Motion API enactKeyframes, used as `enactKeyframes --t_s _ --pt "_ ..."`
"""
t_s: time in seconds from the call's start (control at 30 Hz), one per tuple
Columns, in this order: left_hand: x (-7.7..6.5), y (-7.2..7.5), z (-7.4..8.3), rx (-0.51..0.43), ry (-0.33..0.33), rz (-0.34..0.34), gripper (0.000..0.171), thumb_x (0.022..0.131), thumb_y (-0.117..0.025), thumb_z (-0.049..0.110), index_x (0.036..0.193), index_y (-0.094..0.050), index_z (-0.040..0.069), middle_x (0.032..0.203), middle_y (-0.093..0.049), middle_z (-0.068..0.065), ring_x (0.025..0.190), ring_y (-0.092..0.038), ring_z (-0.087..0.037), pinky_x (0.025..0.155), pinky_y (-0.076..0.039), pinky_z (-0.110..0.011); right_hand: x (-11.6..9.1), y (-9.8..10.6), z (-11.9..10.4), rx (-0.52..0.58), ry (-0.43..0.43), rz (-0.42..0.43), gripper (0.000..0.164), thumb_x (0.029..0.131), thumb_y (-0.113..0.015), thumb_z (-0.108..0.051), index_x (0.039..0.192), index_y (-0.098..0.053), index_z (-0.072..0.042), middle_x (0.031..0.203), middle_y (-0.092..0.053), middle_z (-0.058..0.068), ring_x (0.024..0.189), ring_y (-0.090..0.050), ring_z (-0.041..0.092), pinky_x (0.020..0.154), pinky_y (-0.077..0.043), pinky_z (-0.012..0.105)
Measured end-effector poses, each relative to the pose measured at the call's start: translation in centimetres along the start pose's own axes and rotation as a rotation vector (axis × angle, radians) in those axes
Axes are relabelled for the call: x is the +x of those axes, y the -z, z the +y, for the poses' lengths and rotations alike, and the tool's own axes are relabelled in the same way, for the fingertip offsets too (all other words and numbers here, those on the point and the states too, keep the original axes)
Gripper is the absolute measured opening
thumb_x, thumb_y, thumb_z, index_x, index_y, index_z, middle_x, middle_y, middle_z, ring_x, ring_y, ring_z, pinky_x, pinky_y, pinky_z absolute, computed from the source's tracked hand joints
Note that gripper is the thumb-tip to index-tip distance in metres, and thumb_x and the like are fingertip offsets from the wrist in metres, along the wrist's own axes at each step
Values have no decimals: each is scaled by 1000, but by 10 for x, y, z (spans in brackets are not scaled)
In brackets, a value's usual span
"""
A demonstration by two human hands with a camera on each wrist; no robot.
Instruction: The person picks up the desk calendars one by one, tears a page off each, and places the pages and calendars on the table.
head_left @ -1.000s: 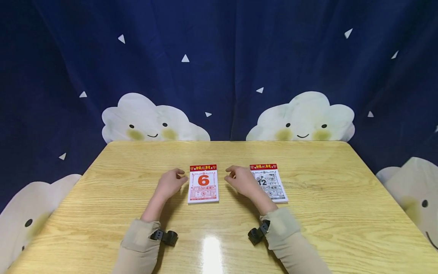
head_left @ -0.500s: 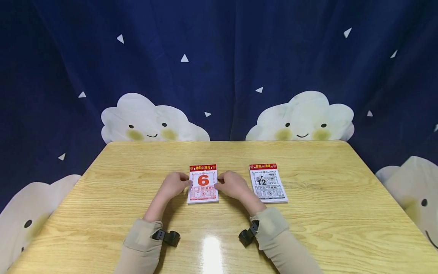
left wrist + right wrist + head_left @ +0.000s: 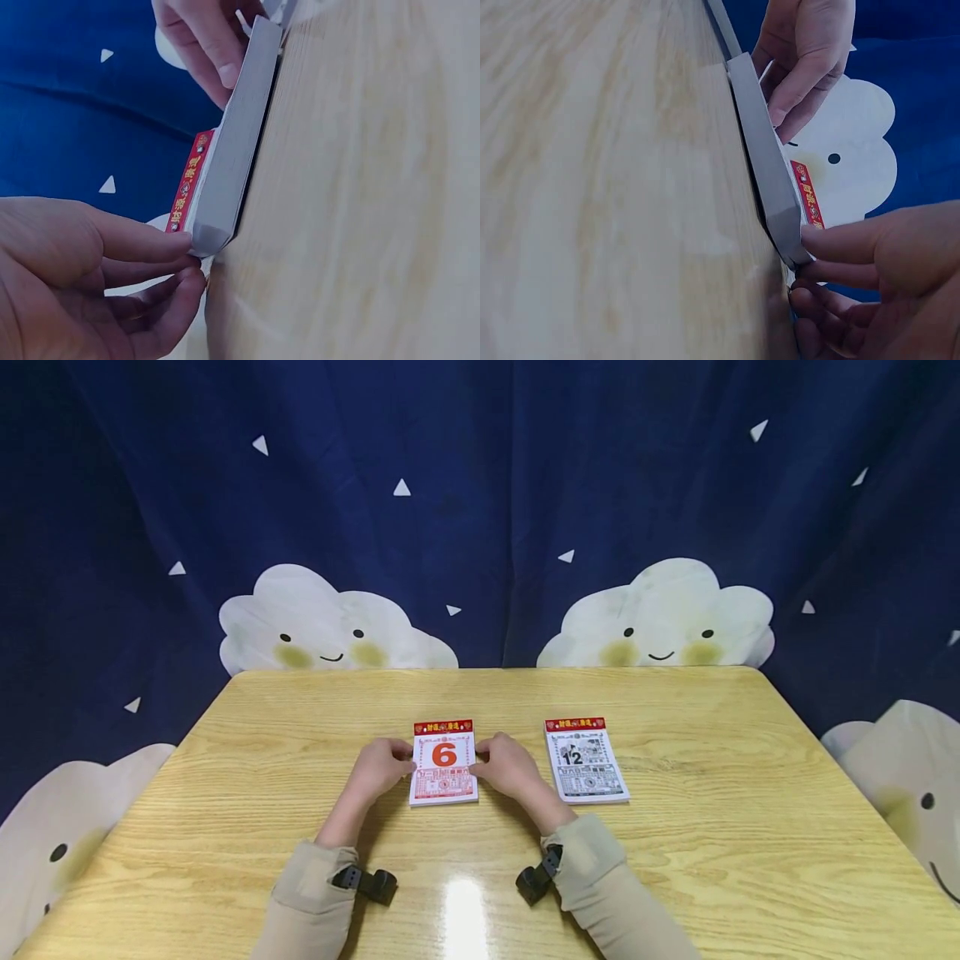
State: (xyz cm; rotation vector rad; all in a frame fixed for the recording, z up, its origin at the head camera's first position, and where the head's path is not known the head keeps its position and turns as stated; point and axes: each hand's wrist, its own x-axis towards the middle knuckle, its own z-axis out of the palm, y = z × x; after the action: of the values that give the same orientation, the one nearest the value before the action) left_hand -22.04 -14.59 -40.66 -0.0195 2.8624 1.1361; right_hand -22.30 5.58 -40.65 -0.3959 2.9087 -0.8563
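A thick tear-off calendar (image 3: 444, 783) with a red header and a large red 6 lies on the wooden table, its header pointing away from me. My left hand (image 3: 381, 767) pinches its left edge, thumb on top and fingers by the side. On the opposite edge, my right hand (image 3: 512, 766) does the same. The left wrist view gives the pad's near side (image 3: 232, 157), with the left thumb resting on the corner and fingers curled beneath. From the right wrist, the right hand (image 3: 915, 255) holds the other edge, its fingertips partly hidden under the pad.
Right of my right hand lies a second tear-off calendar (image 3: 588, 777) with a black 12. Both pads sit on a pale wooden table (image 3: 720, 827). Behind its far edge hangs a dark blue curtain (image 3: 480, 510) printed with clouds.
Both hands have moved inward from beside the red-6 calendar and now grip its left and right edges. The right hand no longer covers part of the second calendar.
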Motion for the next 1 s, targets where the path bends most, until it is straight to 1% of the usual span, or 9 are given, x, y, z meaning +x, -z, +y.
enactKeyframes --t_s 0.1,0.2,0.33,0.5,0.57,0.63,0.83,0.9,1.0 --pt "0 -2 1 -58 29 17 25 75 -66 1 99 -66 -3 83 -64 -11 62 -55 -13 56 -46 -22 0 0 -1 58 -39 4 38 78 -69 -19 112 -64 -3 109 -60 16 101 -55 28 89 -43 41" --pt "-1 -4 4 -167 64 28 26 76 -63 -3 101 -64 -6 86 -64 -15 65 -57 -13 58 -51 -24 1 -1 -2 97 -78 3 39 78 -69 -17 115 -62 -4 117 -59 16 110 -52 31 95 -40 42" --pt "-2 -6 7 -314 92 39 28 77 -59 -8 105 -61 -11 91 -61 -21 67 -59 -14 62 -54 -27 3 -3 -2 161 -109 33 39 80 -67 -15 117 -61 -5 120 -59 13 116 -50 30 97 -39 41" --pt "-3 -6 9 -310 92 73 30 78 -60 -5 107 -61 -8 94 -64 -21 68 -60 -15 60 -53 -26 3 -4 0 255 -102 99 39 80 -66 -11 118 -61 -6 103 -66 10 99 -59 23 87 -46 37" --pt "-2 -7 9 -294 89 96 30 77 -60 -4 107 -62 -6 94 -65 -20 69 -60 -14 60 -52 -25 2 -4 2 295 -116 114 40 80 -66 -10 119 -61 -7 95 -67 8 91 -60 20 80 -48 34" --pt "-2 -8 10 -304 92 115 30 77 -60 -3 107 -63 -6 95 -65 -19 70 -59 -14 62 -51 -24 2 -4 3 352 -143 123 40 79 -66 -9 119 -61 -8 91 -67 8 86 -61 18 75 -49 30" --pt "0 -12 12 -392 140 154 30 77 -60 -2 107 -63 -5 96 -64 -19 76 -59 -14 67 -51 -23 3 -6 7 564 -188 127 40 78 -66 -3 118 -59 -3 92 -63 11 80 -61 17 62 -53 24" --pt "2 -13 13 -434 149 165 30 78 -60 -1 107 -62 -5 98 -63 -19 78 -58 -14 68 -52 -24 3 -6 8 623 -194 136 41 78 -65 0 118 -59 -2 92 -62 12 77 -60 16 62 -54 25" --pt "2 -14 14 -536 140 172 30 79 -60 -3 109 -61 -6 102 -61 -21 80 -59 -15 73 -54 -28 2 -3 8 724 -194 153 42 77 -64 3 118 -57 1 93 -62 15 73 -59 14 64 -55 29"
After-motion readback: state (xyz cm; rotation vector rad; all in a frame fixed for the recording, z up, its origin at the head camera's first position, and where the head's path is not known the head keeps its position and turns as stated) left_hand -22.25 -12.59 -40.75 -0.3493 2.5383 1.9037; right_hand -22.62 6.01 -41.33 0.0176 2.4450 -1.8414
